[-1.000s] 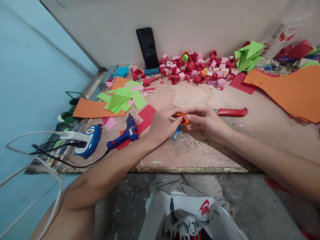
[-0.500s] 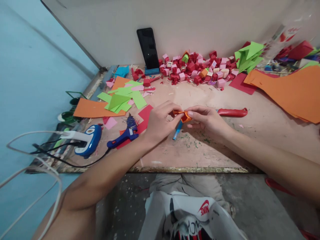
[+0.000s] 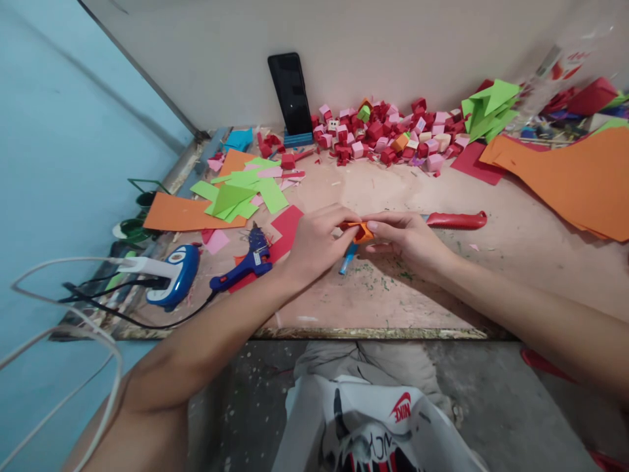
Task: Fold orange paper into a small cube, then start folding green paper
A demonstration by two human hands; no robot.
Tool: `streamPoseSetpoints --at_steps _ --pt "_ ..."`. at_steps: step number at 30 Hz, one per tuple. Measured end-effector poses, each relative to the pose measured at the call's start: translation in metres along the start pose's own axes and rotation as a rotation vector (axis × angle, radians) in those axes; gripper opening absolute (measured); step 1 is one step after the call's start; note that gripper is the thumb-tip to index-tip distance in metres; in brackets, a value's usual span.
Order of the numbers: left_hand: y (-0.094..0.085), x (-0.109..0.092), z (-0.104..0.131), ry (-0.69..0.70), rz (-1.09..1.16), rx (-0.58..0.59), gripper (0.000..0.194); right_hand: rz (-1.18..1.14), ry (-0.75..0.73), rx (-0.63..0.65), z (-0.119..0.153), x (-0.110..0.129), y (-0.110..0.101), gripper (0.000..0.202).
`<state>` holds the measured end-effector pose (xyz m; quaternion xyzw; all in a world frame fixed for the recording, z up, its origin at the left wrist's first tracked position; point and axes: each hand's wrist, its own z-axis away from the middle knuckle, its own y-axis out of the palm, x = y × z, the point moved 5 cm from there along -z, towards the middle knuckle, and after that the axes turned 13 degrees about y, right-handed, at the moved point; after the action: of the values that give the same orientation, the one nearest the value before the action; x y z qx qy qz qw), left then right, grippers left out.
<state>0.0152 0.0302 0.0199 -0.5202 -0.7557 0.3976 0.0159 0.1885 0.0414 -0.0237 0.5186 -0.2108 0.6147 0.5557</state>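
A small folded piece of orange paper is pinched between both hands above the middle of the table. My left hand grips its left side, with fingers hiding part of it. On its right side, the thumb and fingers of my right hand are closed on the paper. Just below the paper, a blue pen-like stick lies on the table, its upper end hidden. Behind my right hand lies a red-handled tool, its far part covered by the hand.
A blue glue gun and blue-white power socket lie left, with cables. Green strips are behind them. A phone stands at the back beside many red and pink paper cubes. Orange sheets lie right.
The orange paper has tilted slightly in the fingers, showing less of its inner side. Both hands have shifted only a little and still hold it.
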Motion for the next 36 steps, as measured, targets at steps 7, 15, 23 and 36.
streamPoseSetpoints --at_steps 7,15,23,36 --pt "0.0026 -0.0008 -0.0017 0.005 0.030 0.004 0.016 0.066 0.009 0.004 0.0030 0.0006 0.0032 0.037" --pt "0.0021 -0.0034 -0.0002 -0.003 0.008 -0.003 0.014 0.072 0.005 0.044 0.0022 -0.0023 0.0062 0.035" --pt "0.0012 0.0016 -0.0017 -0.063 0.138 -0.037 0.017 -0.022 -0.017 -0.018 0.0002 0.0004 -0.0018 0.026" --pt "-0.0015 0.0034 -0.0009 -0.057 0.142 -0.073 0.017 -0.026 0.062 0.120 0.0015 -0.0029 0.0054 0.028"
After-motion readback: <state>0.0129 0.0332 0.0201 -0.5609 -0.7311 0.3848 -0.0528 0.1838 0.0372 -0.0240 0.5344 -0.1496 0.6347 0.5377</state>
